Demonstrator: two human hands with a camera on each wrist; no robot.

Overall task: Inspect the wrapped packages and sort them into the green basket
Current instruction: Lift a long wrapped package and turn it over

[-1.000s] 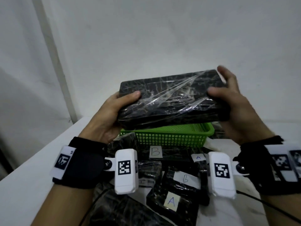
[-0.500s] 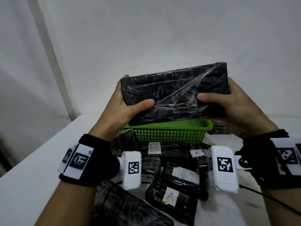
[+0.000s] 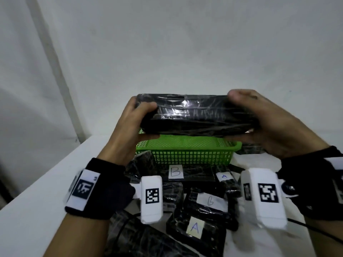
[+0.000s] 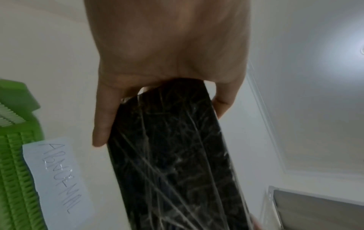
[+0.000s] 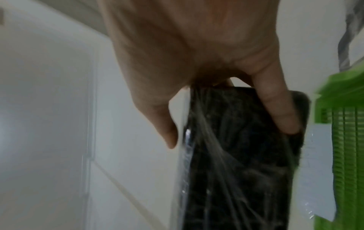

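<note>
Both hands, left hand (image 3: 128, 127) and right hand (image 3: 274, 127), hold a black film-wrapped rectangular package (image 3: 194, 115) by its ends. Fingers (image 4: 102, 124) curl round it, above the green plastic mesh basket (image 3: 185, 151).

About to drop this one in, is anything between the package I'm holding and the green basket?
Nothing visible. The package, held at its ends by the left hand and right hand, sits just above the basket, whose visible interior looks empty.

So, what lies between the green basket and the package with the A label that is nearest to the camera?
In the head view, between the green basket and the nearest A package lie other wrapped packages: one labelled B against the basket, another B closer.
</note>
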